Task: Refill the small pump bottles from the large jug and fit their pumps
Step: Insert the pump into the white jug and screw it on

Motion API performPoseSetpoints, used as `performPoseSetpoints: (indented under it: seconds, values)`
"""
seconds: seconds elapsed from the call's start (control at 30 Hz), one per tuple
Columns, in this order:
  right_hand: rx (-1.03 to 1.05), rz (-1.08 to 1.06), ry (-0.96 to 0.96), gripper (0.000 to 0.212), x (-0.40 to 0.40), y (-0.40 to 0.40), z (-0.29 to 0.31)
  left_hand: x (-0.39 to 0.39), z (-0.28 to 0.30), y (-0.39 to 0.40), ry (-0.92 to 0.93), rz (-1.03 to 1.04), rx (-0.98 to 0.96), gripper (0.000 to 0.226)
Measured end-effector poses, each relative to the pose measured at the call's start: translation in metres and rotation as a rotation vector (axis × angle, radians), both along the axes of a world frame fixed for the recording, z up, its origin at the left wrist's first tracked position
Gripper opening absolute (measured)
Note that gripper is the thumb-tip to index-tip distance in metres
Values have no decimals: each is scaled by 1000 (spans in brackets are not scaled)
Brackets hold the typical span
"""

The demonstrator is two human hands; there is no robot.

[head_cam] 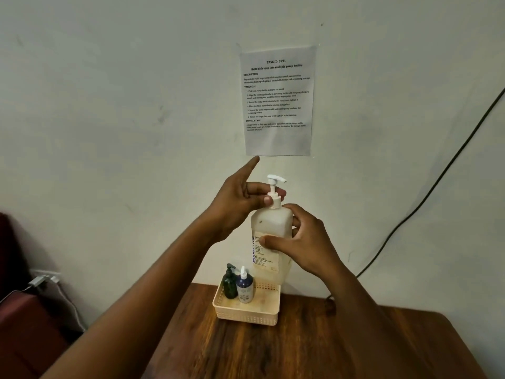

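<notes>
A translucent white pump bottle [270, 228] with a printed label is held up in the air above the basket. My right hand [303, 242] grips its body from the right. My left hand [240, 203] pinches the collar of the white pump [274, 191] on the bottle's neck, index finger pointing up. Below, a cream plastic basket [246, 314] on the wooden table holds a dark green pump bottle [229, 283] and a dark blue bottle with a white pump [244, 288], both upright in its back left corner.
The wooden table [314, 346] stands against a white wall bearing a printed task sheet [277, 101]. A black cable [426, 195] runs down the wall at right. A dark red seat [24, 324] and white charger cables [43, 280] are at left.
</notes>
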State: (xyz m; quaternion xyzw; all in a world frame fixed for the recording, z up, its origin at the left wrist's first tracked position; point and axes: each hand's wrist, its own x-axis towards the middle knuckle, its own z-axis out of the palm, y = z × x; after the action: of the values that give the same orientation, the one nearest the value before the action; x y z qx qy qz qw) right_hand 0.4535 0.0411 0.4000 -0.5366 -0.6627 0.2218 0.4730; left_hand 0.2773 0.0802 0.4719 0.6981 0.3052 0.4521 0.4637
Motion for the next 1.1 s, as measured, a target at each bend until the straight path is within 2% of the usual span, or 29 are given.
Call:
performPoseSetpoints:
  seconds: [0.1,0.2,0.23,0.37,0.47,0.57,0.63,0.73,0.8,0.97,1.1]
  values:
    - [0,-2,8,69,1,2,3,1,3,0,8,-43,-10,89]
    - [27,-1,-15,73,2,2,7,9,-2,0,72,206,131,97]
    - [30,2,-17,73,3,2,8,10,-4,2,66,232,143,97]
    - [14,19,5,68,10,1,5,4,-4,9,40,69,58,86]
    - [22,26,-6,73,11,1,5,5,-3,10,56,123,91,71]
    - [41,-12,-22,73,10,3,7,6,-1,8,12,85,102,65]
    - [42,-29,-35,72,14,5,8,8,-2,4,5,78,109,68]
    - [39,-17,-50,70,17,5,8,16,-6,2,77,176,182,82]
    - [29,1,-28,69,18,4,6,19,-6,5,61,163,160,82]
    - [6,18,12,68,25,7,-2,24,-14,6,12,94,107,58]
    - [3,-14,1,71,33,9,-8,25,-26,8,117,158,182,47]
